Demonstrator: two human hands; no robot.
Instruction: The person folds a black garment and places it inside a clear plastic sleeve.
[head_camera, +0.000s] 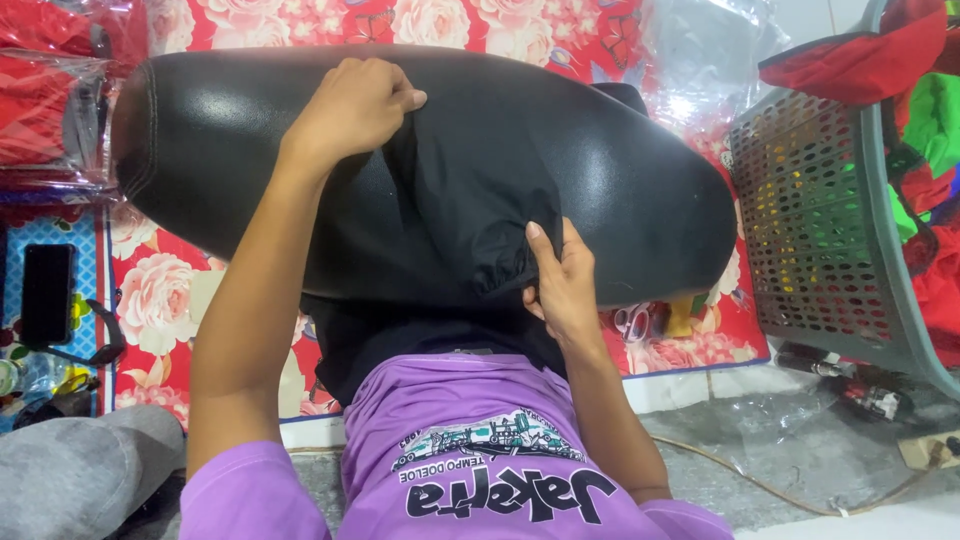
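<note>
The black fabric cover (470, 200) lies draped over the glossy black seat (250, 130), across the person's lap. The left hand (350, 105) pinches its upper edge; the right hand (562, 285) has a closed grip on the gathered hem (505, 262) — even, opposed tension would seat it smoothly.

Home floor workspace | rose-patterned red mat (160, 290) on bare floor (780, 450) | grey laundry basket (820, 230) of bright clothes | bagged red garments (45, 110) stacked alongside
</note>
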